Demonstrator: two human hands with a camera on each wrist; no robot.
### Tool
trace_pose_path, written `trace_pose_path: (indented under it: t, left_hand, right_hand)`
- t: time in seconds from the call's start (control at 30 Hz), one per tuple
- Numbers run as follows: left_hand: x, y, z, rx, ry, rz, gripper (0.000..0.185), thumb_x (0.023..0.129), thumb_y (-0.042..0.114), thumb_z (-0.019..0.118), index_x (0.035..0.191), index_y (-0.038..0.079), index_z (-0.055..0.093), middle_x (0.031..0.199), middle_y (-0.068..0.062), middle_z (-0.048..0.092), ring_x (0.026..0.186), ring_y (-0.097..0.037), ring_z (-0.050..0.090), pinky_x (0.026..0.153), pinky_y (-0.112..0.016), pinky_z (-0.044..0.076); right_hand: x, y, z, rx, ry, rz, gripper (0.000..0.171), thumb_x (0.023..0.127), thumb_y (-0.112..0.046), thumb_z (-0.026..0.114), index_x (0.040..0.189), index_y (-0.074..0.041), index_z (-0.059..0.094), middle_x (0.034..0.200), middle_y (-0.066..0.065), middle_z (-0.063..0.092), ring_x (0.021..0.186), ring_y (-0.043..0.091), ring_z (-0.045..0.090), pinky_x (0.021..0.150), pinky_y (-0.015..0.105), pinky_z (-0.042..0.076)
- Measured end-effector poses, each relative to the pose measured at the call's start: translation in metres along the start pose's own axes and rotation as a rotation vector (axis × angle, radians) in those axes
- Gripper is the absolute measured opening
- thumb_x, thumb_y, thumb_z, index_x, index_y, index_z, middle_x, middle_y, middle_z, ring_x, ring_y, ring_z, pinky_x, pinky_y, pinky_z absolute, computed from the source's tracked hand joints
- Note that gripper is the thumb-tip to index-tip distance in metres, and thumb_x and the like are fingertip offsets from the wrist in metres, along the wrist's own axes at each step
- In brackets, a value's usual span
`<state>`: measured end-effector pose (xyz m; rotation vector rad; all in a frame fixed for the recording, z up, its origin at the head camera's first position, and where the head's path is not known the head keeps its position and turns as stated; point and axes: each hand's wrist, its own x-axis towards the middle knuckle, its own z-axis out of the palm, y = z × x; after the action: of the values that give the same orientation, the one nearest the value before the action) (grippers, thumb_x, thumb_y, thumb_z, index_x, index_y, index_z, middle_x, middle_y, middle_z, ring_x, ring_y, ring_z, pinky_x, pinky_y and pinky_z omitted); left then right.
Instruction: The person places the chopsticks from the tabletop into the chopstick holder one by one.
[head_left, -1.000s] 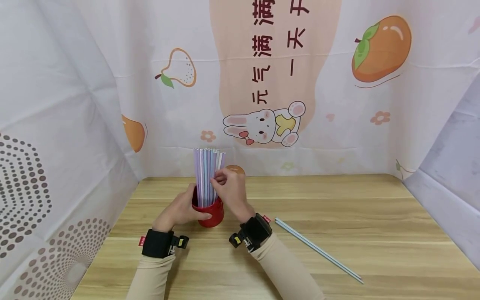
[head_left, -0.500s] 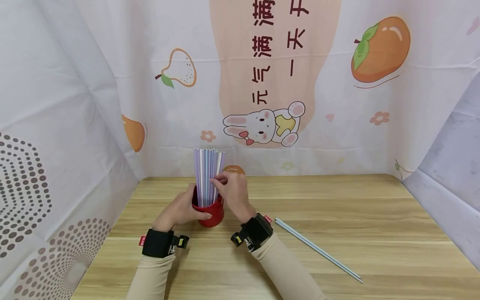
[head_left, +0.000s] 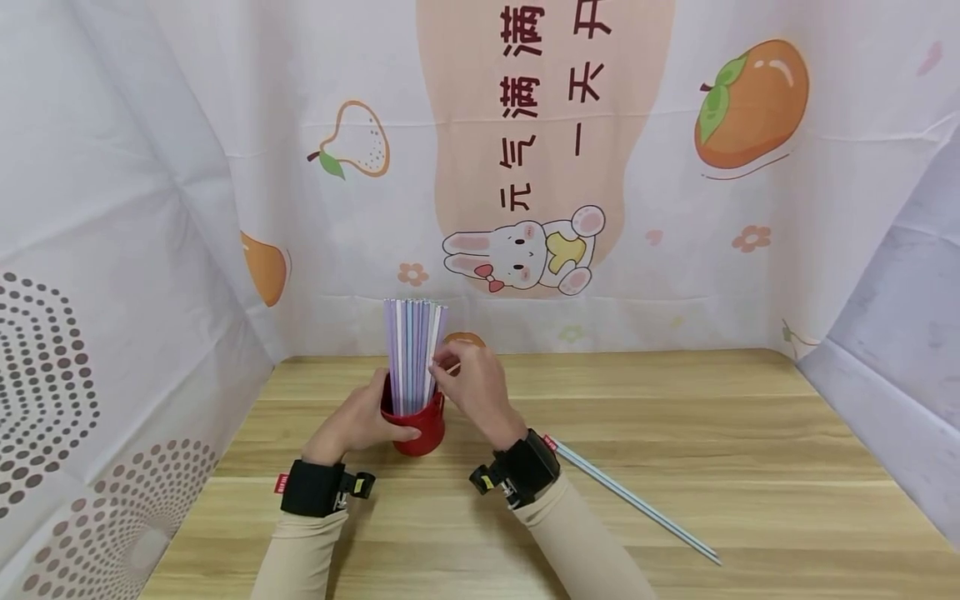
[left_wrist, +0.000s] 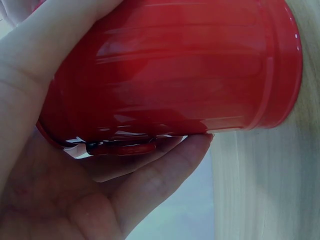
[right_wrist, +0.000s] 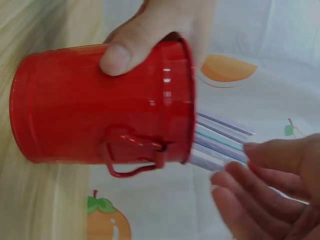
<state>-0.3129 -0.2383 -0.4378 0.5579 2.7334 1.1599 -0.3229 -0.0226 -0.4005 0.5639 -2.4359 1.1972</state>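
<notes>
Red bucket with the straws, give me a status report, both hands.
Left hand grips red bucket, upright on table. Right hand pinches one straw of the bundle. Two loose straws lie right, clear.

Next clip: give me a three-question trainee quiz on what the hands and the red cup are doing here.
1. True or false: the left hand grips the red cup.
2. What does the right hand pinch? A) the cup's handle B) one of the straws standing in the cup C) the loose straws on the table
3. Fill in: to the right of the right forearm, loose straws lie flat on the wooden ____.

Key: 1 true; 2 B; 3 table.
</notes>
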Motion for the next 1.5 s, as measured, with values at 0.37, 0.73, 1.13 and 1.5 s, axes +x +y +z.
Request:
trace_pose_path:
  t: [0.37, 0.73, 1.13, 1.5]
  left_hand:
    - [-0.001, 0.001, 0.002, -0.027, -0.013, -0.041, 0.096, 0.080, 0.025, 0.090, 0.151, 0.005, 0.027, 0.147, -0.021, 0.054, 0.129, -0.039, 0.058, 0.107, -0.058, 0.053]
    - [0.003, 0.000, 0.000, -0.009, -0.017, -0.024, 0.099, 0.080, 0.026, 0.089, 0.152, 0.006, 0.025, 0.148, -0.022, 0.053, 0.130, -0.040, 0.057, 0.107, -0.059, 0.053]
    - [0.003, -0.001, -0.001, -0.010, -0.018, -0.006, 0.100, 0.080, 0.025, 0.089, 0.153, 0.006, 0.023, 0.149, -0.022, 0.053, 0.130, -0.041, 0.058, 0.107, -0.059, 0.052]
    - [0.004, 0.000, -0.001, -0.023, -0.024, -0.018, 0.101, 0.080, 0.025, 0.090, 0.153, 0.009, 0.023, 0.150, -0.019, 0.052, 0.131, -0.040, 0.056, 0.107, -0.058, 0.053]
  right_hand:
    - [-0.025, 0.003, -0.046, -0.071, -0.278, 0.144, 0.008, 0.091, -0.016, 0.079, 0.097, -0.012, 0.077, 0.093, 0.004, 0.078, 0.080, 0.015, 0.072, 0.073, 0.028, 0.061]
    - [-0.051, 0.053, -0.096, -0.220, -0.381, 0.164, 0.011, 0.085, -0.007, 0.081, 0.095, -0.008, 0.076, 0.086, 0.004, 0.075, 0.080, 0.014, 0.068, 0.072, 0.031, 0.056]
    - [-0.083, 0.086, -0.122, -0.356, -0.490, 0.177, 0.012, 0.083, 0.003, 0.075, 0.095, 0.000, 0.074, 0.093, 0.012, 0.073, 0.076, 0.018, 0.060, 0.071, 0.035, 0.054]
    - [-0.085, 0.098, -0.119, -0.481, -0.571, 0.319, 0.029, 0.080, 0.011, 0.068, 0.062, -0.010, 0.056, 0.063, -0.001, 0.047, 0.059, 0.015, 0.042, 0.051, 0.024, 0.033]
